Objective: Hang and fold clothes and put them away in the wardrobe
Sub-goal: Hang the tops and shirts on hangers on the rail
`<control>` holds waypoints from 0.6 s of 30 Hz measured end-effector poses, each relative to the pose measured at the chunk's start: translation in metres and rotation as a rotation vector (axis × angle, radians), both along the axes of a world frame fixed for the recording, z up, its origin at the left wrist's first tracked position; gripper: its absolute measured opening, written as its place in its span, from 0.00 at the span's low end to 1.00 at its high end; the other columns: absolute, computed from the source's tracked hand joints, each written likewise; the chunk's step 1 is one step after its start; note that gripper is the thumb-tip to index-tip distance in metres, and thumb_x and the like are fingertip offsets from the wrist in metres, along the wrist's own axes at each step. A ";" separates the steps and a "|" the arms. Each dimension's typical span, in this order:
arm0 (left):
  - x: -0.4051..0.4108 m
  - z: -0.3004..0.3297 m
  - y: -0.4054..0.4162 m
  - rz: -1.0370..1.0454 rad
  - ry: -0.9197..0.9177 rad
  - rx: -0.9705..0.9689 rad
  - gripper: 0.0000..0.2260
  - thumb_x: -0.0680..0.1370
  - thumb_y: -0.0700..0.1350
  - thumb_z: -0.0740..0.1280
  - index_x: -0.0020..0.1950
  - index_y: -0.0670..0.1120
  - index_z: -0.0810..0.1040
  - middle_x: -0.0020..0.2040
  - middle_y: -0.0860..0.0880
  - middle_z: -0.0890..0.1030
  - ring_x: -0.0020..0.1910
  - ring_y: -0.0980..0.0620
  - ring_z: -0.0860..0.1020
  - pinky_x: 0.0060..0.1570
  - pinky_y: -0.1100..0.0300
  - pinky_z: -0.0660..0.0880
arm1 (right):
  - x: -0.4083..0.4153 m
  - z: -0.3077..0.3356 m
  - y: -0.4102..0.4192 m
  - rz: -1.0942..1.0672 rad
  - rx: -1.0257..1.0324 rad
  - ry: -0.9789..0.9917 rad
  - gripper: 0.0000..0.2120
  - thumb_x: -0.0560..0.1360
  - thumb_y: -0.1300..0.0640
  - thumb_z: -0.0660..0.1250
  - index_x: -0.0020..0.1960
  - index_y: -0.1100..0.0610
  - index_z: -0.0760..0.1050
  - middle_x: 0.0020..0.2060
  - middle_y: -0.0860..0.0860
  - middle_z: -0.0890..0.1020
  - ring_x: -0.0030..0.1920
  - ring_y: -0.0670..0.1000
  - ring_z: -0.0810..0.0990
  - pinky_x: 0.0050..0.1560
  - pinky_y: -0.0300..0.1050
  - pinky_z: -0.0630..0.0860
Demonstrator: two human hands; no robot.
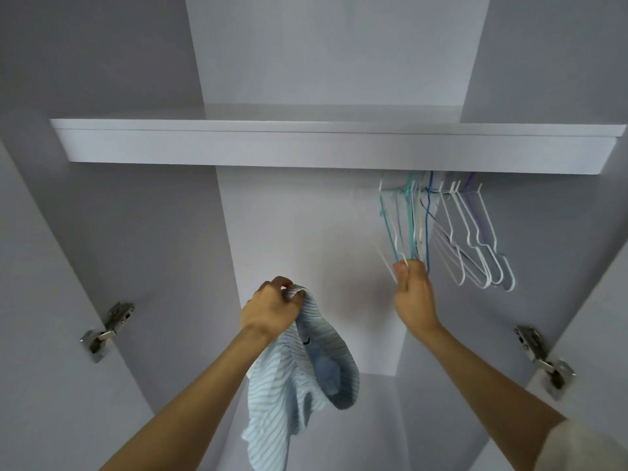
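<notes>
My left hand [272, 305] grips the bunched top of a light blue striped shirt [289, 379], which hangs down in front of the open white wardrobe. My right hand [413, 287] reaches up and pinches the lower ends of a bunch of hangers [407, 229], white and teal ones, at the left of the row. Several more white, blue and purple hangers [475, 239] hang to the right from a rail tucked under the shelf [306, 144]; the rail itself is mostly hidden.
The wardrobe's back panel [306, 232] and side walls are bare white. Metal door hinges sit at the left [108, 329] and right [543, 360] edges of the opening. Above the shelf is another white compartment.
</notes>
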State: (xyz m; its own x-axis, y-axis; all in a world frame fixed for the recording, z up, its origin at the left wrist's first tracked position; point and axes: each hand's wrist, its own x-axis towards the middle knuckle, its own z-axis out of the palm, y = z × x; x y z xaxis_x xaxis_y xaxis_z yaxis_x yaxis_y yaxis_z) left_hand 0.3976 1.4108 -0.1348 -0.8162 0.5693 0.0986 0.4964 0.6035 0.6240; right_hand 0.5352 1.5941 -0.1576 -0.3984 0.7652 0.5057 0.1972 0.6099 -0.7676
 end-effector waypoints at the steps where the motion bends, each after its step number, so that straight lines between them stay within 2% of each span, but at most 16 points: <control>1: -0.001 -0.005 0.001 -0.026 -0.075 0.056 0.14 0.78 0.50 0.62 0.62 0.50 0.74 0.58 0.47 0.78 0.54 0.47 0.77 0.53 0.57 0.72 | 0.002 -0.007 -0.010 0.045 -0.084 0.042 0.10 0.81 0.63 0.54 0.48 0.66 0.71 0.43 0.60 0.74 0.43 0.53 0.72 0.43 0.39 0.66; 3: 0.003 -0.015 0.001 -0.086 -0.270 0.212 0.14 0.78 0.44 0.62 0.64 0.48 0.73 0.59 0.45 0.75 0.53 0.50 0.75 0.56 0.59 0.71 | 0.004 -0.019 -0.030 0.133 -0.313 0.143 0.11 0.81 0.64 0.53 0.42 0.61 0.69 0.38 0.57 0.73 0.36 0.46 0.74 0.35 0.34 0.71; 5: 0.013 -0.026 -0.003 -0.115 -0.476 0.328 0.14 0.79 0.40 0.61 0.65 0.47 0.72 0.59 0.46 0.73 0.53 0.52 0.73 0.54 0.62 0.69 | 0.011 -0.031 -0.046 0.193 -0.551 0.264 0.14 0.81 0.66 0.52 0.39 0.59 0.70 0.33 0.55 0.73 0.29 0.40 0.75 0.32 0.32 0.75; 8: 0.024 -0.050 -0.007 -0.083 -0.716 0.385 0.14 0.79 0.37 0.61 0.64 0.44 0.74 0.52 0.48 0.77 0.50 0.52 0.74 0.53 0.62 0.69 | 0.029 -0.045 -0.062 0.332 -0.950 0.435 0.16 0.81 0.65 0.55 0.37 0.61 0.73 0.26 0.52 0.78 0.27 0.45 0.78 0.32 0.40 0.79; 11: 0.032 -0.072 -0.011 -0.033 -0.982 0.442 0.13 0.77 0.35 0.60 0.60 0.43 0.77 0.43 0.48 0.79 0.41 0.52 0.76 0.46 0.61 0.74 | 0.046 -0.065 -0.073 0.484 -1.272 0.498 0.21 0.79 0.65 0.56 0.31 0.61 0.80 0.28 0.54 0.81 0.29 0.50 0.81 0.33 0.45 0.81; 13: 0.034 -0.081 -0.017 -0.032 -1.139 0.505 0.12 0.77 0.34 0.60 0.57 0.43 0.76 0.42 0.45 0.78 0.40 0.50 0.77 0.43 0.60 0.75 | 0.052 -0.077 -0.078 0.524 -1.313 0.379 0.18 0.79 0.66 0.55 0.36 0.64 0.80 0.30 0.55 0.82 0.31 0.51 0.82 0.34 0.45 0.81; 15: 0.036 -0.085 -0.021 -0.052 -1.207 0.565 0.11 0.76 0.34 0.59 0.55 0.43 0.77 0.44 0.44 0.77 0.42 0.49 0.77 0.43 0.60 0.75 | 0.056 -0.087 -0.079 0.561 -1.242 0.215 0.14 0.80 0.67 0.53 0.42 0.66 0.75 0.31 0.56 0.82 0.32 0.52 0.82 0.35 0.44 0.81; 18: 0.036 -0.089 -0.028 -0.041 -1.149 0.646 0.10 0.77 0.34 0.60 0.50 0.44 0.79 0.47 0.45 0.78 0.45 0.51 0.76 0.42 0.64 0.74 | 0.059 -0.100 -0.080 0.617 -0.942 -0.146 0.10 0.80 0.65 0.56 0.43 0.64 0.73 0.34 0.55 0.80 0.33 0.48 0.81 0.38 0.40 0.80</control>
